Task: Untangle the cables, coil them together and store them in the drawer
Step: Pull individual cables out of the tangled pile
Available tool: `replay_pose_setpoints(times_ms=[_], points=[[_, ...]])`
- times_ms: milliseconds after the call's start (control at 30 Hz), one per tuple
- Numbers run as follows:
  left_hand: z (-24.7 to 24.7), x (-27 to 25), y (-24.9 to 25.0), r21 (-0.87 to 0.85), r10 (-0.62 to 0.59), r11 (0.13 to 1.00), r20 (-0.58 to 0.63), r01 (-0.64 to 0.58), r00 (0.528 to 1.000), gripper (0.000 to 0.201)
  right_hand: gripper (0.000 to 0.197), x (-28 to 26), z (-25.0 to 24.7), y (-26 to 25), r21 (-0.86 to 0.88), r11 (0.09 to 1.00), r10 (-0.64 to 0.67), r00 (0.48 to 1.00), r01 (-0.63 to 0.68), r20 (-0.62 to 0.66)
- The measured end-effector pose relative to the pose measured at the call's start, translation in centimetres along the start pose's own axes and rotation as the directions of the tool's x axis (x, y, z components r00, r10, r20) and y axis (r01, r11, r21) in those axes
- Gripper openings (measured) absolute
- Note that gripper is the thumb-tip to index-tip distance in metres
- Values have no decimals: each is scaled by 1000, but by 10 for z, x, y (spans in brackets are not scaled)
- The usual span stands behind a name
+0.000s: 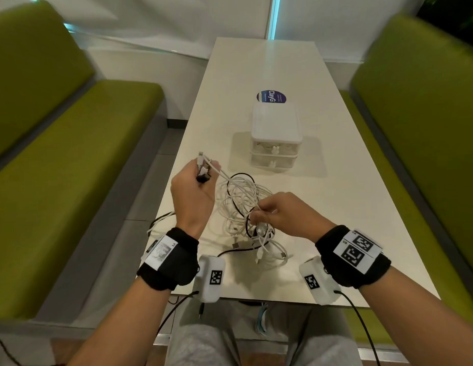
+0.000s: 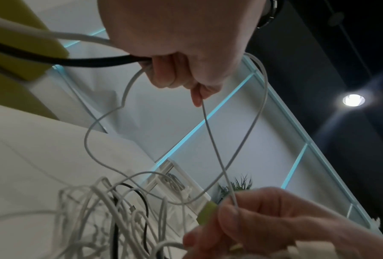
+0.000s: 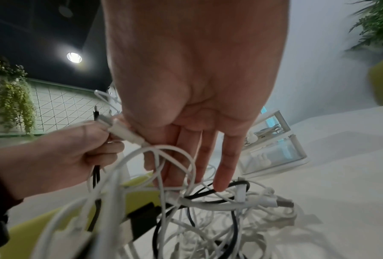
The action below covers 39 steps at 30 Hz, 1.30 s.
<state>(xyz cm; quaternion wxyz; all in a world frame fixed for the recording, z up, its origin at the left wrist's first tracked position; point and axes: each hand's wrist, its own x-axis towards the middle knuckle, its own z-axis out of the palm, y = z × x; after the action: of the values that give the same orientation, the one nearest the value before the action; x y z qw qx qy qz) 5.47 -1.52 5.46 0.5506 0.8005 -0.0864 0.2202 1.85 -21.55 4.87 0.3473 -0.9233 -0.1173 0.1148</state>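
The left hand (image 1: 194,191) gripped several plug ends, raised left of the tangled white and black cables (image 1: 243,207) on the white surface (image 1: 335,207); the right hand (image 1: 280,215), nearer, pinched one white strand running up toward the left.

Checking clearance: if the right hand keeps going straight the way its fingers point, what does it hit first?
The cable tangle. In the right wrist view the right hand points its fingers down into it, the tips about at the strands already. Table lies beneath; depth is unclear.
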Motion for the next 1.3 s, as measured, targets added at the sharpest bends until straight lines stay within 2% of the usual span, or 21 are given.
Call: replay_pose_setpoints(times_ms=[100,200,267,300,333,367,433,500,600,667,733,800,833,933,967,1133,1300], points=[[-2,3,-5,-27,-65,998,-50,64,997,29,35,-4,-5,3,-87,996,-11,998,17,66],[-7,12,-5,-52,-105,994,-117,99,988,35,27,-4,-13,1,-220,975,-7,997,24,74],[-10,18,-5,-73,-137,989,-170,126,976,33,28,-3,-16,-2,-275,961,9,995,-35,-98],[-11,21,-4,-99,-164,984,-180,148,970,34,28,-1,-16,-1,-283,955,22,969,-93,-244],[-12,22,-3,-113,-188,979,-173,170,967,35,27,-1,-16,-2,-286,947,24,920,-146,-391],[-12,22,-1,-102,-205,976,-148,191,968,32,28,0,-16,-3,-285,940,24,868,-189,-496],[-12,20,0,-39,-237,971,-59,235,970,24,29,-1,-15,-2,-276,932,32,812,-235,-583],[-12,15,0,36,-264,964,70,262,962,24,30,-2,-14,1,-271,916,79,794,-297,-603],[-8,2,0,133,-264,962,240,238,934,33,30,-5,-16,8,-250,899,162,801,-361,-577],[-2,-6,2,137,-258,965,326,225,910,35,29,-6,-19,11,-139,940,186,811,-310,-555],[5,-12,2,129,-256,966,366,224,894,42,27,-4,-22,9,69,976,214,832,-209,-512],[10,-15,1,88,-237,971,380,220,894,63,26,-5,-26,1,273,953,250,856,-133,-453],[11,-15,2,60,-232,972,383,227,894,66,24,-5,-27,-3,355,929,263,866,-108,-425],[8,-15,6,-8,-224,969,399,248,889,31,25,-5,-28,-10,525,849,286,886,-58,-365],[7,-14,6,-18,-232,965,397,260,888,27,26,-4,-29,-12,569,821,288,886,-34,-363],[2,-11,6,-60,-237,959,368,277,899,27,19,-4,-33,-28,687,706,245,851,172,-464],[2,-9,5,-37,-204,972,372,234,906,20,20,2,-35,-37,682,703,199,865,202,-461]])
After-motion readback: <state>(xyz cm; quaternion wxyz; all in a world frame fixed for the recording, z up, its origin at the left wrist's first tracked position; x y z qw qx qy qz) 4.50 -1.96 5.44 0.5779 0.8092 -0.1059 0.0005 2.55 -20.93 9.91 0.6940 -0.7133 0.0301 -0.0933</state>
